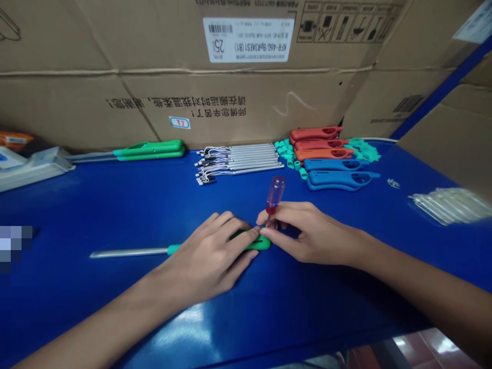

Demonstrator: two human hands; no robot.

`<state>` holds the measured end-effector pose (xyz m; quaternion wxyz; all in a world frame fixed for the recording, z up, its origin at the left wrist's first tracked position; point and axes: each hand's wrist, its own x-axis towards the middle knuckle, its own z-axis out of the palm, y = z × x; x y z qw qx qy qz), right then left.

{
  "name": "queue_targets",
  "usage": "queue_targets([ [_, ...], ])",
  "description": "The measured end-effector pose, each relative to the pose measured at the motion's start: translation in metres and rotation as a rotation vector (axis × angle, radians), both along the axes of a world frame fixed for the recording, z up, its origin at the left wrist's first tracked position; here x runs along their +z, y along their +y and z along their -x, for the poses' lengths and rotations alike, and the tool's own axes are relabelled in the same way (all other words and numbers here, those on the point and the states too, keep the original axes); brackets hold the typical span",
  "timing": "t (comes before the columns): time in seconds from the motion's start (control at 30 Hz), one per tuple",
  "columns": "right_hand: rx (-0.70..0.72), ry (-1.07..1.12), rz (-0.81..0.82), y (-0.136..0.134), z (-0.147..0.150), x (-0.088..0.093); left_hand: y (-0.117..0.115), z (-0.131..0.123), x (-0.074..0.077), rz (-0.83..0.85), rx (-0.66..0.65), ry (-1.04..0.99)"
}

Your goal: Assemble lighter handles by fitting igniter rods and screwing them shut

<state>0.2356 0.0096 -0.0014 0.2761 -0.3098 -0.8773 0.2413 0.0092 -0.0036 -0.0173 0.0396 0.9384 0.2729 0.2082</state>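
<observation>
Across the middle of the blue surface (pixel 115 212), your left hand (pixel 217 253) clasps a green handle (pixel 263 243), its metal tube (pixel 130 252) pointing left. Your right hand (pixel 307 230) grasps a purple screwdriver (pixel 275 192) nearly upright at the handle's right end. Farther off, silver rods (pixel 255 158) lie left of blue handles (pixel 338 179).

Green handle (pixel 263 243) half-hidden; screwdriver (pixel 275 193) tip unseen

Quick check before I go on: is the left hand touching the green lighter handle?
Touching. The head view shows the left hand draped over the green lighter handle, index finger lying across it.
</observation>
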Motion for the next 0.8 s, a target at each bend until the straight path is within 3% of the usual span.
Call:
queue_targets([
  [0.37,0.019,0.091,0.209,-0.001,0.001,0.010,0.000,0.000,0.002,0.011,-0.012,0.004],
  [0.63,-0.063,0.072,0.207,-0.006,-0.002,0.014,-0.001,0.000,0.001,-0.012,0.006,0.005],
  [0.8,-0.099,0.171,0.219,-0.006,0.000,0.015,-0.001,0.000,0.001,-0.009,0.003,-0.004],
])
